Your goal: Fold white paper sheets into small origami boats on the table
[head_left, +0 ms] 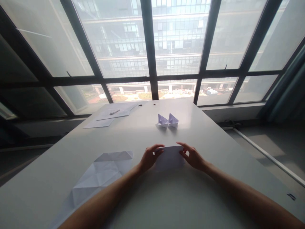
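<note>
A small folded piece of white paper (169, 158) is held up between my two hands, just above the white table (202, 197). My left hand (149, 156) pinches its upper left corner between thumb and fingers. At the upper right corner, my right hand (192, 156) grips the paper the same way. Beyond the hands stand two small folded paper boats (163, 121), side by side. A creased, unfolded sheet (102, 173) lies to the left, partly hidden by my left forearm.
Flat white sheets (119, 114) lie at the back left of the table, with a small white object (114, 112) on top. Large windows rise behind the table's far edge. A dark mark (291, 197) shows near the right edge.
</note>
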The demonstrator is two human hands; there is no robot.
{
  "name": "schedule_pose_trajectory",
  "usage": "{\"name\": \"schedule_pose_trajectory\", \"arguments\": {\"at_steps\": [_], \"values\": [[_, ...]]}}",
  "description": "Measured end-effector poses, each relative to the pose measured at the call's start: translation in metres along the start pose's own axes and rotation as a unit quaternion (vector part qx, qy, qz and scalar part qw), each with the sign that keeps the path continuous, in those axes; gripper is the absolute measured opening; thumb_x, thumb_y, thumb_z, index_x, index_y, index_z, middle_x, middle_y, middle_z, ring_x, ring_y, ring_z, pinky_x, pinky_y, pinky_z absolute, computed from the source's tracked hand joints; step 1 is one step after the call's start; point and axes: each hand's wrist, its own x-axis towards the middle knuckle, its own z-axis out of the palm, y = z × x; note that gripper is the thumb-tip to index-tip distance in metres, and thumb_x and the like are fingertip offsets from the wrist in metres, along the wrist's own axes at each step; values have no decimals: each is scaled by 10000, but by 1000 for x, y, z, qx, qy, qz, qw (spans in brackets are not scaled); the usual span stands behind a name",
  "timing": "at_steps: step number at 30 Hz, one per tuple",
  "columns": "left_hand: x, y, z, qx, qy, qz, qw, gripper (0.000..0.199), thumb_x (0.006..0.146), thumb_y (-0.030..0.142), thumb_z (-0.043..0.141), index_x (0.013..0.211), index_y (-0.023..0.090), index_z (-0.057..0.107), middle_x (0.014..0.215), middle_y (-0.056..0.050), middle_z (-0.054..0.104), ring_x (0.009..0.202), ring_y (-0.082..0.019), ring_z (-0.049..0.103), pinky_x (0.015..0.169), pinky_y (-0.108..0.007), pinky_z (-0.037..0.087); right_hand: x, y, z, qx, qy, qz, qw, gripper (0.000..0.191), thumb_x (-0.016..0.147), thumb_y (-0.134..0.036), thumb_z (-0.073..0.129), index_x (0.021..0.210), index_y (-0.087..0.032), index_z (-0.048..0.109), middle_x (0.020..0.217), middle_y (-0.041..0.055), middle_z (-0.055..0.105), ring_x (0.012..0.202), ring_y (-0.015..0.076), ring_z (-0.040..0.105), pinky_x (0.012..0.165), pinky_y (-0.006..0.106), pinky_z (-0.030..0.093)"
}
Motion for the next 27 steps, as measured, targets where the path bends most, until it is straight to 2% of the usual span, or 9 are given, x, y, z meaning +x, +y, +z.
{"name": "schedule_pose_trajectory", "arguments": {"at_steps": [2, 6, 10, 13, 16, 19, 22, 24, 27], "values": [[1, -1, -1, -12, 2, -26, 1000, 306, 938, 416, 621, 1117, 183, 705, 837, -31, 736, 651, -148, 616, 615, -240, 474, 1, -1, 2, 64, 11, 13, 998, 450, 954, -293, 534, 1401, -253, 506, 806, 10, 647, 720, 171, 611, 721, 333, 529], [3, -6, -1, -111, 2, -59, 992, 428, 934, 477, 608, 1219, 158, 628, 878, -52, 709, 672, -143, 610, 596, -229, 478, 3, -3, 4, 221, 20, 67, 973, 529, 935, -359, 555, 1431, -228, 425, 824, 6, 622, 708, 158, 593, 633, 288, 507], [3, -11, 3, -181, -26, -67, 981, 477, 959, 447, 563, 1345, 173, 499, 1021, -93, 709, 820, -197, 686, 689, -294, 558, 6, 2, 3, 259, 41, 134, 956, 604, 895, -407, 590, 1432, -207, 399, 868, 29, 634, 644, 145, 582, 513, 237, 441], [1, -12, 7, -55, -9, -38, 998, 366, 942, 297, 580, 1298, 216, 558, 1156, -91, 668, 939, -212, 679, 826, -365, 574, 6, 9, 3, 225, 42, 153, 961, 610, 873, -393, 603, 1416, -181, 424, 813, 21, 636, 628, 147, 577, 509, 235, 427], [0, -12, 10, 84, -23, 13, 996, 402, 881, 184, 613, 1280, 232, 608, 1383, -108, 538, 1216, -263, 574, 1040, -438, 491, 6, 15, 6, 175, 41, 144, 973, 577, 881, -360, 580, 1412, -182, 440, 783, 5, 632, 608, 141, 560, 519, 240, 428], [0, -11, 11, 171, -84, 40, 981, 502, 872, 195, 631, 1369, 224, 567, 1561, -114, 361, 1406, -308, 400, 1155, -478, 378, 5, 15, 9, 101, 37, 118, 987, 534, 896, -298, 546, 1412, -194, 459, 753, -8, 617, 605, 139, 550, 558, 253, 453], [0, -9, 10, 213, -191, 79, 955, 536, 935, 281, 587, 1460, 240, 482, 1595, -93, 340, 1480, -308, 284, 1201, -517, 278, 3, 11, 9, 6, 17, 104, 994, 521, 892, -230, 527, 1410, -212, 476, 808, 8, 644, 615, 147, 566, 619, 287, 493], [0, -7, 10, 228, -241, 97, 938, 554, 969, 345, 547, 1501, 249, 424, 1612, -88, 308, 1502, -303, 232, 1210, -532, 234, 2, 8, 6, -61, 7, 99, 993, 532, 878, -190, 535, 1407, -215, 486, 939, 50, 672, 716, 178, 617, 708, 333, 528], [0, -5, 9, 237, -269, 98, 928, 576, 999, 409, 489, 1538, 252, 359, 1617, -99, 284, 1500, -293, 243, 1212, -531, 208, 1, 4, 2, -152, 13, 65, 986, 524, 856, -156, 565, 1377, -180, 526, 1199, 141, 628, 1064, 274, 607, 934, 443, 506]]}}
